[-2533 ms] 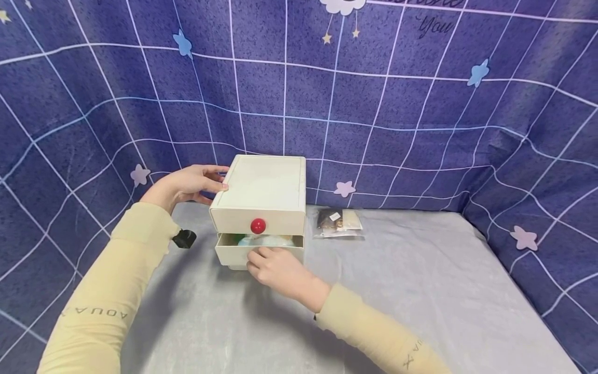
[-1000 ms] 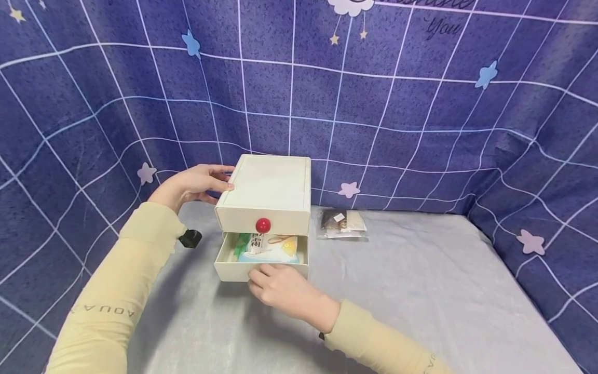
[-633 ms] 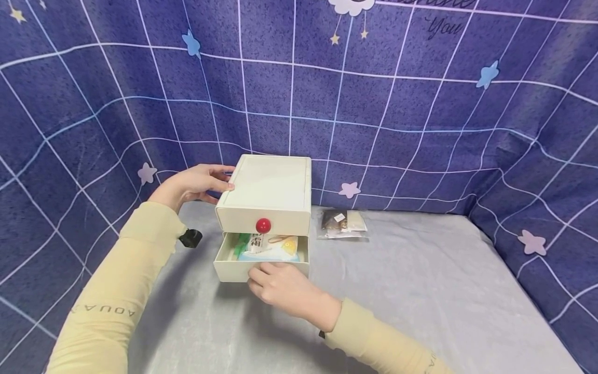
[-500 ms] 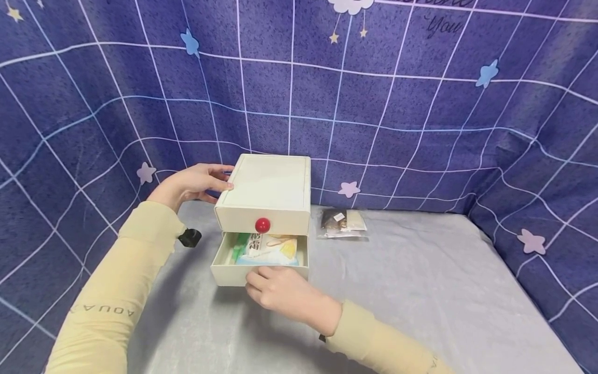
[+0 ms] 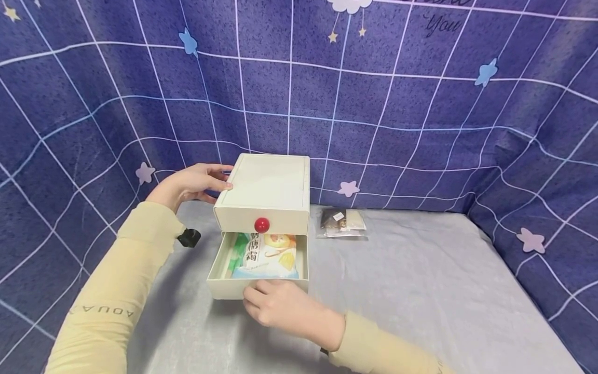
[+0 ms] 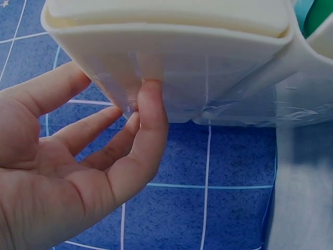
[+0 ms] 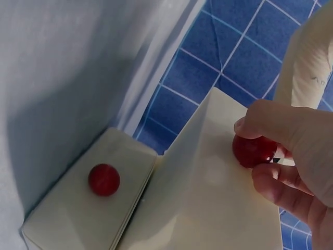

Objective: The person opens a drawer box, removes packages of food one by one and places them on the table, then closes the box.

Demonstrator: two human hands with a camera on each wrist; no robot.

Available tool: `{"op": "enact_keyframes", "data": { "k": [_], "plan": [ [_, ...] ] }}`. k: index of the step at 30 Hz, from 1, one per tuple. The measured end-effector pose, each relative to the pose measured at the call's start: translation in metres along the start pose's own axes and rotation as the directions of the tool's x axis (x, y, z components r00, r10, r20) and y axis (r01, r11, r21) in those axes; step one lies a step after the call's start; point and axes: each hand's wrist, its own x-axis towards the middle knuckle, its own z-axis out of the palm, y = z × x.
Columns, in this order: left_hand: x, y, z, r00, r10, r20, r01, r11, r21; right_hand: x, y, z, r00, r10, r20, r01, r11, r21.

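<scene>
A white drawer cabinet stands on the grey cloth. Its top drawer is closed and carries a red round knob. Below it, a drawer is pulled well out, showing a printed food packet and a green item inside. My right hand pinches this drawer's red knob between thumb and fingers, plain in the right wrist view. My left hand rests against the cabinet's left side, fingers spread and lightly bent, fingertips touching the wall in the left wrist view.
A clear plastic bag with dark and pale contents lies right of the cabinet. The right wrist view shows a lower closed drawer with another red knob. A blue grid-patterned curtain hangs behind the grey cloth.
My right hand has drawn the drawer toward me, from slightly out to far out, and more of the packet shows. My left hand has stayed on the cabinet's side.
</scene>
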Motion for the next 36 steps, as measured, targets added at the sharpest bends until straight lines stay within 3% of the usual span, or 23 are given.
{"op": "enact_keyframes", "data": {
  "k": [17,25,31,36],
  "plan": [
    [0.000,-0.001,-0.001,1.000,-0.001,-0.010,0.001,1.000,-0.002,0.009,-0.001,-0.027,0.998,0.014,-0.060,-0.012,0.999,0.038],
    [0.001,-0.001,0.000,1.000,0.001,-0.006,-0.001,1.000,-0.005,0.005,-0.006,-0.024,0.999,0.028,-0.015,-0.027,0.998,0.059],
    [0.001,-0.001,0.000,1.000,0.001,0.002,-0.001,1.000,-0.003,-0.002,-0.015,-0.008,1.000,-0.008,-0.005,0.008,0.999,0.031],
    [0.000,-0.001,0.000,1.000,0.004,0.006,-0.004,1.000,-0.003,-0.007,-0.019,0.000,0.998,-0.008,0.055,0.004,0.998,0.065]
  ]
}}
